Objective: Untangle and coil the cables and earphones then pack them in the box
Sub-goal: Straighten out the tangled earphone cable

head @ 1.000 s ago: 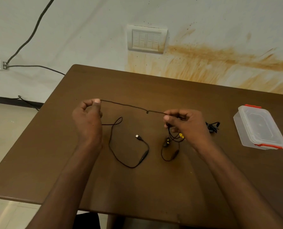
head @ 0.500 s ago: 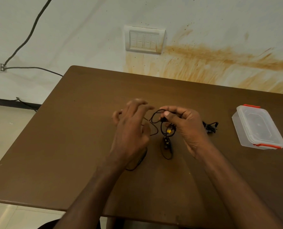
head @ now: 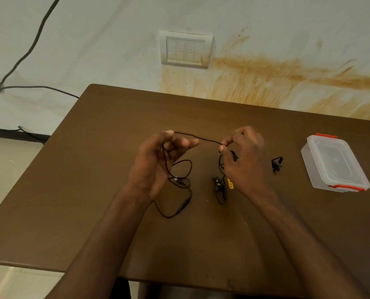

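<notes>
Two hands are above one brown table. The left hand pinches a thin black cable at its raised fingertips, palm turned up; the right hand pinches the same cable between thumb and forefinger, other fingers curled round a small bunch of it. A short span of cable runs taut between the hands. Its remainder hangs from the left hand and lies in loose loops on the table. Below the right hand lie black earphones with one yellow part. One small black bundle lies apart, right of them. One clear box, lid on, two red clips, stands at the right, holding nothing visible.
</notes>
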The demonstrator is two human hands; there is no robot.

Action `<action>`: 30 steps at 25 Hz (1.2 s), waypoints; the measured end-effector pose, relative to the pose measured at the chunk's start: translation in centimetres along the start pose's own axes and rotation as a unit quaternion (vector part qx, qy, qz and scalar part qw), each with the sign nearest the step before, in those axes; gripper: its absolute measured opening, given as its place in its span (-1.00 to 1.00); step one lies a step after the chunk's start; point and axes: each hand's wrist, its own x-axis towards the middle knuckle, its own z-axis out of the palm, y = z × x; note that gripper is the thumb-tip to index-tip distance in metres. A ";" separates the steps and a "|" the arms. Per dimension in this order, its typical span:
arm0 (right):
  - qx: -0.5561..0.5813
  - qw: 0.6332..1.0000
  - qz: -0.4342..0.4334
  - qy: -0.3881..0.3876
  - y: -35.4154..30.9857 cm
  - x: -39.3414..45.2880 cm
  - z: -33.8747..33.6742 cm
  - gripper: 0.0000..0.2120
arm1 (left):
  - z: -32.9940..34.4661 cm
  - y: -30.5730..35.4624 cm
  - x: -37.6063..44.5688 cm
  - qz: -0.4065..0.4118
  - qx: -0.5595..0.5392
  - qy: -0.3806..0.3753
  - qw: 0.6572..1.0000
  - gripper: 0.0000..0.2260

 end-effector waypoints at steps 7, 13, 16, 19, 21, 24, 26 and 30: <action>-0.027 0.997 0.078 -0.011 0.2 0.1 -0.5 -0.57 | -1.4 1.2 -0.6 -0.053 0.080 -0.076 0.992 -0.74; 0.191 0.966 -0.068 -0.163 -2.7 -0.3 0.0 -0.68 | -0.5 0.1 -0.8 -0.094 0.256 -0.117 0.955 -0.76; 0.328 0.936 0.083 -0.094 -2.3 0.2 -0.7 -0.76 | -1.5 0.3 -0.5 -0.067 0.326 -0.052 0.942 -0.77; 0.558 0.786 0.252 0.092 -1.0 1.6 -2.6 -0.75 | -2.8 0.8 -0.6 -0.027 0.420 0.008 0.907 -0.79; 0.504 0.802 0.293 0.130 0.0 1.9 -2.4 -0.79 | -3.5 1.2 -0.7 -0.003 0.417 0.036 0.908 -0.79; 0.076 0.979 0.184 0.030 -0.3 0.4 -0.8 -0.54 | -3.2 1.0 -0.7 0.011 0.381 0.005 0.925 -0.74; -0.048 0.999 0.015 -0.004 -2.1 -0.4 0.2 -0.29 | -2.4 0.3 -0.7 -0.018 0.381 -0.040 0.924 -0.73; 0.040 0.974 -0.167 -0.147 -3.9 -0.9 1.8 -0.45 | -1.5 -0.6 -0.6 -0.046 0.418 -0.125 0.899 -0.77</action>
